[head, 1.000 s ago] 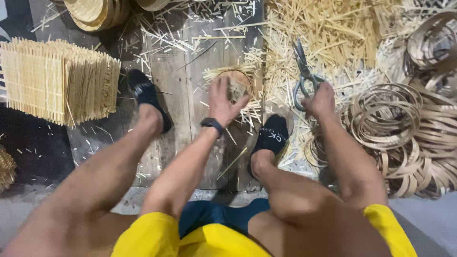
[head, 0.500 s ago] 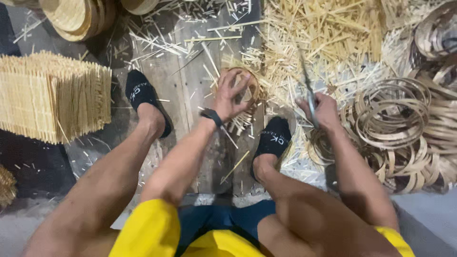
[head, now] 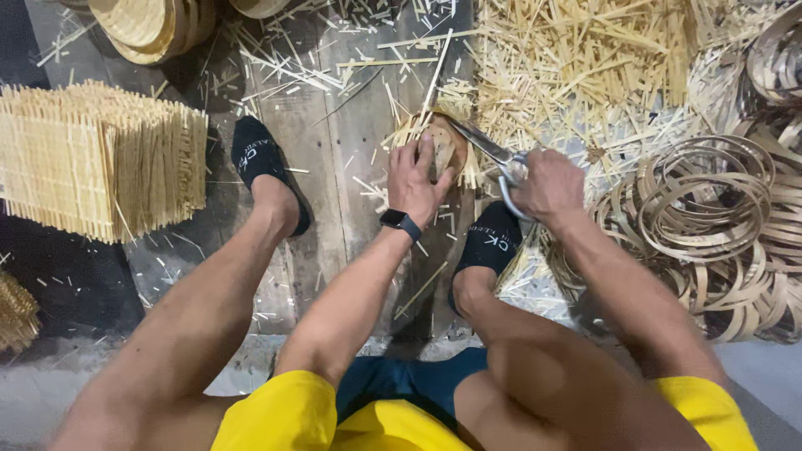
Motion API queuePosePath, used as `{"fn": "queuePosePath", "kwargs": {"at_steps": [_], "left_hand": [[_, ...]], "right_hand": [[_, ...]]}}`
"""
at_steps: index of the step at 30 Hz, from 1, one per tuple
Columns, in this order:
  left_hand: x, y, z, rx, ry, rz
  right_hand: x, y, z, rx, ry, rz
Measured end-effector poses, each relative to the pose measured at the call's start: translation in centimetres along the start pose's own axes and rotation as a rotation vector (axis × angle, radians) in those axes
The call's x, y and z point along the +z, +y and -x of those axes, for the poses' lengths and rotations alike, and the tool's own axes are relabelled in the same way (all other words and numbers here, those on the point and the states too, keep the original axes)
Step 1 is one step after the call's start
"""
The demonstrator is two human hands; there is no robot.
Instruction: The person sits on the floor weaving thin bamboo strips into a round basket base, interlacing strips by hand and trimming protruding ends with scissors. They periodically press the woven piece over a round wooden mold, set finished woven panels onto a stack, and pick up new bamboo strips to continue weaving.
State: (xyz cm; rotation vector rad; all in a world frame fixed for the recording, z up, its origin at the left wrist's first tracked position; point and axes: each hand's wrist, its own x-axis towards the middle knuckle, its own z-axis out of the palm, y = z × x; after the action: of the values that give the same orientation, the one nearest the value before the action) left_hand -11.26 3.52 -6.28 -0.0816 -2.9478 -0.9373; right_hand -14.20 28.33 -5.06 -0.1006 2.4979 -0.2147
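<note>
Holding a small round woven piece down on the wooden floor, the left hand curls its fingers over it. At three o'clock, the right hand is closed around scissors, whose blades seem slightly parted at the piece's edge. Bamboo hoops lie farther right.

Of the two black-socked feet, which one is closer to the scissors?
The right foot, just below the right hand holding the scissors. The left foot lies far off, near the stack of slat mats.
</note>
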Motion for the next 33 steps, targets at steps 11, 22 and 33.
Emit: {"fn": "queuePosePath", "kwargs": {"at_steps": [11,22,33], "left_hand": [[-2.7,-1.3,-0.9,0.168,-0.169,0.075],[-3.3,-2.0,-1.8,0.188,-0.285,0.225],[-1.3,0.7,0.3,-0.260,0.096,0.228]], "right_hand": [[0.7,0.9,-3.4,-0.145,0.147,0.203],[-0.8,2.4,-2.7,-0.142,0.064,0.272],[1.4,2.8,-3.9,-0.203,0.207,0.207]]}}
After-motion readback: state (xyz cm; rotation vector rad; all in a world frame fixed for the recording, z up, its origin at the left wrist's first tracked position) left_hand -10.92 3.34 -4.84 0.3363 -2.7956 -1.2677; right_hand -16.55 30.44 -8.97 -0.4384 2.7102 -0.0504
